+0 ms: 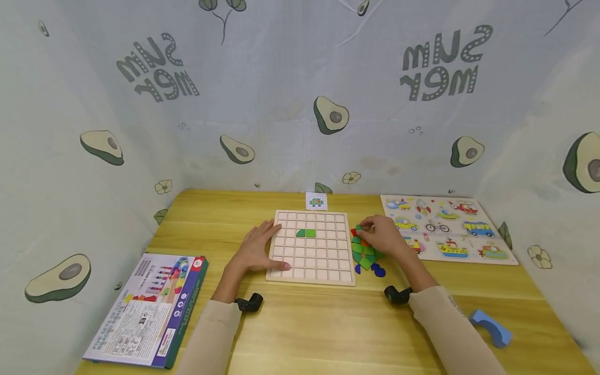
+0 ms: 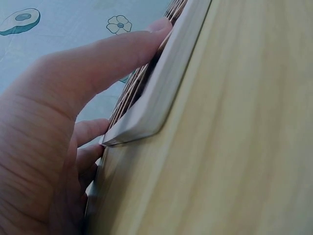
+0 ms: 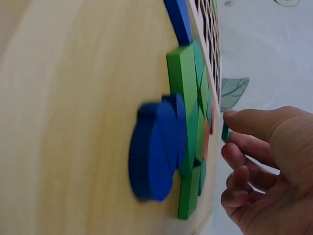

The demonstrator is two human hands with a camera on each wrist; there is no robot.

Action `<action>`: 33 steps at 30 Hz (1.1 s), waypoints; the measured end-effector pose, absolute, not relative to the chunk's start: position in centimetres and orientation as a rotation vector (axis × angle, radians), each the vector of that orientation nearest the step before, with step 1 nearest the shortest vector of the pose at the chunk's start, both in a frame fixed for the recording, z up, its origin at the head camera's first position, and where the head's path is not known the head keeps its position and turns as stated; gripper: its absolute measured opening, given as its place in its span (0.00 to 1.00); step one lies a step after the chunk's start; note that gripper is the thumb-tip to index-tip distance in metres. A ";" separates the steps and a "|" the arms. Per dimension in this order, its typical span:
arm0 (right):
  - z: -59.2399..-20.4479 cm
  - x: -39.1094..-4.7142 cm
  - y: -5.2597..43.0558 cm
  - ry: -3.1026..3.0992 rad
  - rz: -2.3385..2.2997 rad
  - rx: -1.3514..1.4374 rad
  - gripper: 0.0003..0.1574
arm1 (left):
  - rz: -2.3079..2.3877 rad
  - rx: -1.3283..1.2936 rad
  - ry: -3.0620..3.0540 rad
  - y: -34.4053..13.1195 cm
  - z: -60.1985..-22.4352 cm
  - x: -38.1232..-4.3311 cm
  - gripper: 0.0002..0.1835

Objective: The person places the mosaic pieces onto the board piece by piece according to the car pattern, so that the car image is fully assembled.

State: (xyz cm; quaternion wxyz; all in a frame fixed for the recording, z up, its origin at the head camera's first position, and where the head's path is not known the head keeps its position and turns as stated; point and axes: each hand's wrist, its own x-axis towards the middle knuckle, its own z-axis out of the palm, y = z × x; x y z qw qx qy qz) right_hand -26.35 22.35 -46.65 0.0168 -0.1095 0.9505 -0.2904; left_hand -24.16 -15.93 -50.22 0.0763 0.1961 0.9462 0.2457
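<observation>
A square wooden grid board [image 1: 308, 260] lies on the table with two green pieces [image 1: 306, 233] side by side in its upper cells. My left hand [image 1: 257, 249] rests on the board's left side, thumb on its front left cells and fingers spread along the edge. At the right of the board, my right hand [image 1: 382, 234] pinches a small green piece [image 3: 225, 131] between thumb and index finger. Below that hand is a pile of green pieces [image 1: 365, 256] with a few red and orange ones. Several dark blue pieces [image 3: 155, 152] lie at the pile's near side.
A small card [image 1: 316, 201] with a turtle pattern lies beyond the board. At right is a picture puzzle board [image 1: 452, 229] with vehicles; a blue arch block [image 1: 491, 328] is nearer. A boxed bead set [image 1: 147, 310] lies at left. A printed curtain [image 1: 281, 94] surrounds the table.
</observation>
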 end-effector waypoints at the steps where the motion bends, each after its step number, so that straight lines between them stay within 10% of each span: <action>1: -46.6 -26.2 22.1 2.956 -0.913 -0.351 0.19 | 0.735 0.590 2.838 -15.9 -50.2 -24.2 0.66; 33: -47.0 -26.5 13.6 2.832 -0.999 -0.484 0.18 | 0.783 0.591 2.836 -16.1 -50.3 -24.2 0.65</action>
